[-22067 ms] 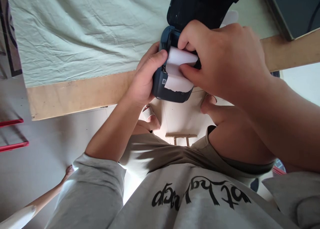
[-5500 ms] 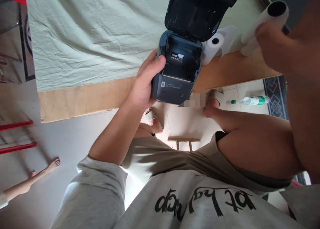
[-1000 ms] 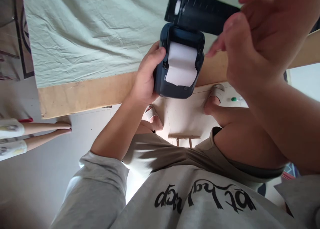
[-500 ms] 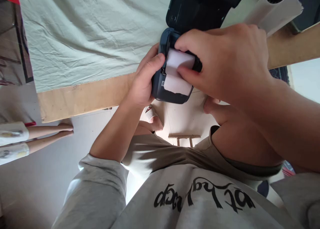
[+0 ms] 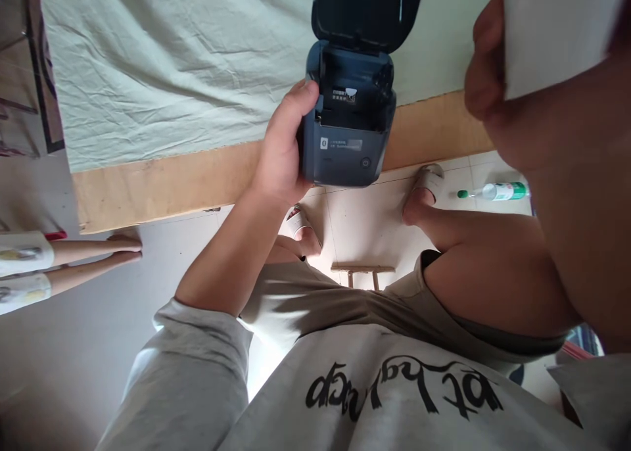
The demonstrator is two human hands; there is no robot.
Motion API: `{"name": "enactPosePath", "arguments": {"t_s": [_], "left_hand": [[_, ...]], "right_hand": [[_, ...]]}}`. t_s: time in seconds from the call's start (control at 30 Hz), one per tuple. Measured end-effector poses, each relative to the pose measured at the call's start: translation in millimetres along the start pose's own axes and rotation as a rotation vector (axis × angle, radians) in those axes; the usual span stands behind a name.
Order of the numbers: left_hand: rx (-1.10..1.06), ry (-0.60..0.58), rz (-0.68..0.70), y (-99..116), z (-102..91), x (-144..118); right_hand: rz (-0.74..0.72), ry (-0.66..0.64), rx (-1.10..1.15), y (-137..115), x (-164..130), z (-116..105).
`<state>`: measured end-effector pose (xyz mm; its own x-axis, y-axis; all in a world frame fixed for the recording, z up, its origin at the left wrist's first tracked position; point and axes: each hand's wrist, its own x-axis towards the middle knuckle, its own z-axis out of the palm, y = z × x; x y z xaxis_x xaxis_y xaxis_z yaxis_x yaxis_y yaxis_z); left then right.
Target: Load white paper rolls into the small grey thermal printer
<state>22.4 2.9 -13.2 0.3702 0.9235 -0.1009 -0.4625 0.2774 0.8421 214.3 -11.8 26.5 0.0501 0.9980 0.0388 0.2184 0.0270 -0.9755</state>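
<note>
My left hand (image 5: 286, 142) grips a dark blue portable label printer (image 5: 345, 155) along its left side, thumb on the rim. The printer's lid (image 5: 365, 10) is swung open at the top. Its paper compartment (image 5: 345, 109) shows no roll, only a printed sticker on the inner wall. At the upper right, my right hand (image 5: 488, 63) is raised close to the camera, its fingers curled against white paper (image 5: 557, 37). That paper is blurred and cut off by the frame edge, and it covers part of the hand.
A pale green cloth (image 5: 172, 63) covers the table, whose wooden edge (image 5: 172, 191) runs below the printer. On the tiled floor lies a plastic bottle with a green cap (image 5: 497, 191). A wooden stool (image 5: 363, 268) stands beneath me. Another person's legs (image 5: 93, 257) are at the left.
My right hand has taken the small white paper roll out of the printer and moved up and right. The compartment is now exposed. My left hand still holds the printer, now tilted slightly differently.
</note>
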Motion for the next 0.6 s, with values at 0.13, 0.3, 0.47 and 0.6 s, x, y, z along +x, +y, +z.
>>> {"name": "enactPosePath", "arguments": {"t_s": [0.13,0.3,0.47,0.6], "left_hand": [[-0.004,0.004,-0.033,1,1.2,2],[-0.02,-0.017,-0.063,3,2.2,3],[-0.012,0.003,-0.023,1,3.8,0],[0.026,0.01,-0.021,0,5.0,-1]], "right_hand": [[0.037,0.108,-0.174,18,1,3],[0.023,0.016,-0.58,19,-2,3],[-0.163,-0.037,-0.608,23,2,2],[-0.119,-0.052,-0.633,32,5,2]]}}
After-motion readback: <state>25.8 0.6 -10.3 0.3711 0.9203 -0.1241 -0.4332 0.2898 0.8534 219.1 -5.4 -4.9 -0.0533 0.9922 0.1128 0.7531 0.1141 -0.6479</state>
